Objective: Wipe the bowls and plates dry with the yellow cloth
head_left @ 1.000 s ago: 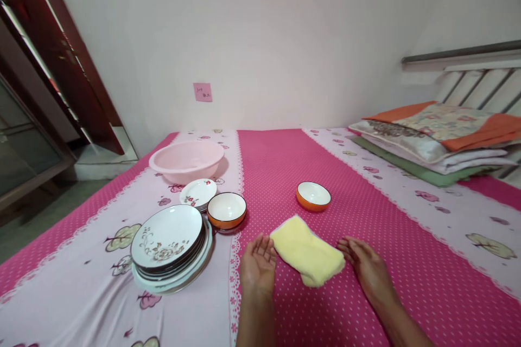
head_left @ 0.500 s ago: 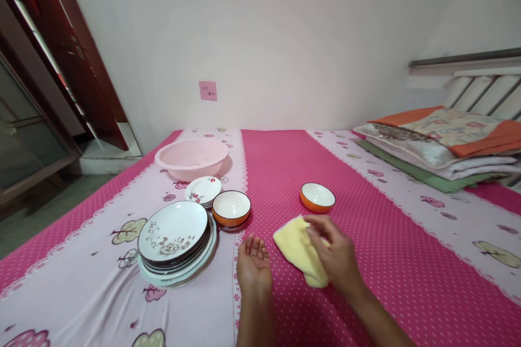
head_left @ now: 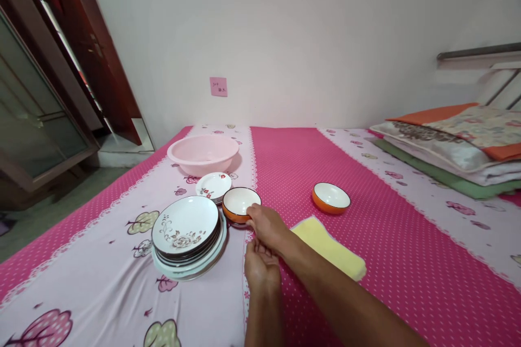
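Observation:
My right hand (head_left: 266,223) reaches across to the left, its thumb and fingers closed on the near right rim of an orange bowl with a white inside (head_left: 240,199). Just below it, my left hand (head_left: 260,265) lies palm up with fingers slightly curled and nothing in it; the right hand partly hides its fingertips. A yellow cloth (head_left: 329,246) lies flat on the pink cover, under and beyond my right forearm. Farther right stands a second orange bowl (head_left: 331,198).
Left of the held bowl is a stack of large plates (head_left: 187,225), with small flowered plates (head_left: 214,185) behind it. A pink basin (head_left: 203,154) stands farther back. Folded bedding (head_left: 451,141) lies at the right, and a pink note (head_left: 218,87) is on the wall.
My right hand has let go of the yellow cloth and moved left to the bowl by the plates. The cloth now lies flatter. The view has shifted slightly left.

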{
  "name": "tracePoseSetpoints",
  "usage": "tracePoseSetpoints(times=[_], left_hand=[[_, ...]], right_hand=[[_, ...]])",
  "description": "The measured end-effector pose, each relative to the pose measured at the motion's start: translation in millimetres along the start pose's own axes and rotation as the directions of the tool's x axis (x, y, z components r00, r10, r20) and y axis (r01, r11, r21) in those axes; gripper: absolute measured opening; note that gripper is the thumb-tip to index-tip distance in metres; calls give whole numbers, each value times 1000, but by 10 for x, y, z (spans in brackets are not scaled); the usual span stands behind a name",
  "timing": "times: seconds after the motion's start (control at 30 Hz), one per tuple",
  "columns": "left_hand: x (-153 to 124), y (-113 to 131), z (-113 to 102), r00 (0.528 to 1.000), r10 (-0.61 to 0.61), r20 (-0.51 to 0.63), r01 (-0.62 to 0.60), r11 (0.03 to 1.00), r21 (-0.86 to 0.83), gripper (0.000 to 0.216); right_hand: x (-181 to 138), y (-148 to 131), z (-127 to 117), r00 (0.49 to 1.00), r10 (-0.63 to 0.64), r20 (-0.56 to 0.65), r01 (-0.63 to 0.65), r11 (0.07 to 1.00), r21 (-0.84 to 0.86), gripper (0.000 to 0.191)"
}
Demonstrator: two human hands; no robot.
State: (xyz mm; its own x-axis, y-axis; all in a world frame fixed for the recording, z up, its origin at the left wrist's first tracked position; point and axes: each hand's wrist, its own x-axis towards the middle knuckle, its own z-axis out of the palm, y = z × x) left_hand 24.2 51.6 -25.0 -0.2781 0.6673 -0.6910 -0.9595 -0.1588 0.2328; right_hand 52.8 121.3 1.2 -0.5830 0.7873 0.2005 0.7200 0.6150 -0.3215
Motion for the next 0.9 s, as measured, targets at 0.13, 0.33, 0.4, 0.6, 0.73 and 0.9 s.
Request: tracePoseSetpoints(times=[0.13,0.33,0.4,0.6,0.73,0.9], left_hand=[[5,4,-12,1000,-12,15,12,1000,27,28],[-69,25,29,991,5,135,-12,999,51,28],[-130,0,58,956,31,291,-41,999,28,35],[-230,-132,71,788,22,615,-1,999,-35,43],[-211,-77,52,859,-15,511,17,1000,2,40],[-214,69,29,832,108,545,-137,990,12,44]], right_hand=[[-42,11,-72,997,-24,-69,22,1000,-21,10],[-487,137,-240,980,-42,-197,38,999,-28,13],[-683,202,-257,974,-44,-222,37,999,-35,14],[-1026,236,-160,924,-72,-375,44,996,-81,21],[-1141,201,-103,846,-96,-525,172,980,98,24],[-1404,604,-303,706,214,-675,65,930,363,27]])
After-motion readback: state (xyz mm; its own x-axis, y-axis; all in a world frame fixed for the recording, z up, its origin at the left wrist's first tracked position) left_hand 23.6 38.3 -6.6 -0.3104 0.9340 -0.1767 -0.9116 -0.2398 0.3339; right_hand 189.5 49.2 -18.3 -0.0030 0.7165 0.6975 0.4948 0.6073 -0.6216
